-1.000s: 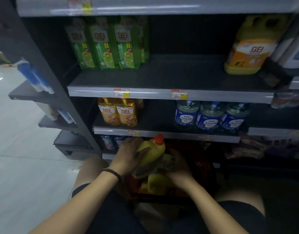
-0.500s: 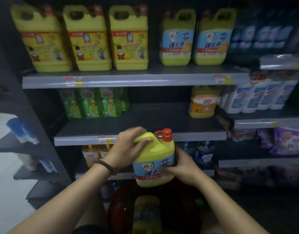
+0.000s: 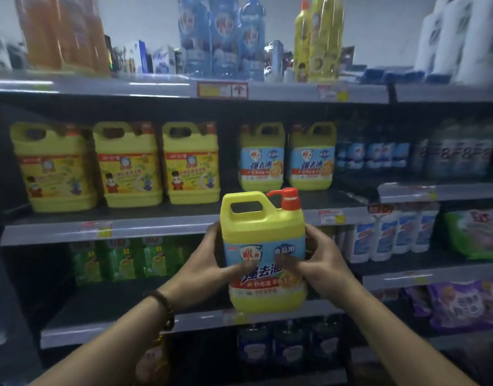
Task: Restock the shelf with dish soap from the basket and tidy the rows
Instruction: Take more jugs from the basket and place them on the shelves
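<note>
Both hands hold one yellow jug (image 3: 265,254) of dish soap upright in front of the shelving, clear of every shelf. The left hand (image 3: 212,270) wraps the jug's left side, thumb across the blue label and the other fingers curled behind out of sight. The right hand (image 3: 317,261) clasps the right side the same way, thumb on the label near the left thumb, fingers around the back edge. So the jug sits squarely between the two palms, gripped at its middle; its handle loop and red pump cap (image 3: 288,197) stand free above the hands, and its yellow base shows below them. A dark bead bracelet (image 3: 163,309) circles the left wrist.

The cap rises level with the front edge of the shelf (image 3: 156,228) behind it. On that shelf, behind and just above the jug, stand two matching jugs (image 3: 287,158) with the same blue label, side by side. To their left is a row of three yellow jugs (image 3: 117,165) with red and yellow labels. The shelf below carries green bottles (image 3: 122,261) at the left and white bottles (image 3: 390,235) at the right. The basket is not in view.
</note>
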Demonstrator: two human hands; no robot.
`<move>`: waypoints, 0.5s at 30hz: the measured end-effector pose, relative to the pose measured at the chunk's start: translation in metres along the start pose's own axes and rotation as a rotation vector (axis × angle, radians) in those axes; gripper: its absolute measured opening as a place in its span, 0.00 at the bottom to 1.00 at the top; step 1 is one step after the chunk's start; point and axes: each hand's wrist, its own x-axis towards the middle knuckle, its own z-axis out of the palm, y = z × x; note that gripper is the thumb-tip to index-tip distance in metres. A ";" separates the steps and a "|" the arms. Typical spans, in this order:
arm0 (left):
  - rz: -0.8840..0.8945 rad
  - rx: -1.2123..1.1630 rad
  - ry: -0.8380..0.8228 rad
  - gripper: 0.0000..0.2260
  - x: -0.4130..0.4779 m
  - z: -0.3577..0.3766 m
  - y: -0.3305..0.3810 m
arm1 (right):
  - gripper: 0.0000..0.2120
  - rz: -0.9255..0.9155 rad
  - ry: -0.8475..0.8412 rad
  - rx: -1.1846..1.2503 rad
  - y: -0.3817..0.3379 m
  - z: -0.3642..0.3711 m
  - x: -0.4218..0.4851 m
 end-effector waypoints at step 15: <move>-0.008 -0.106 0.236 0.23 0.171 -0.024 0.056 | 0.20 0.045 0.048 0.019 -0.073 -0.044 0.172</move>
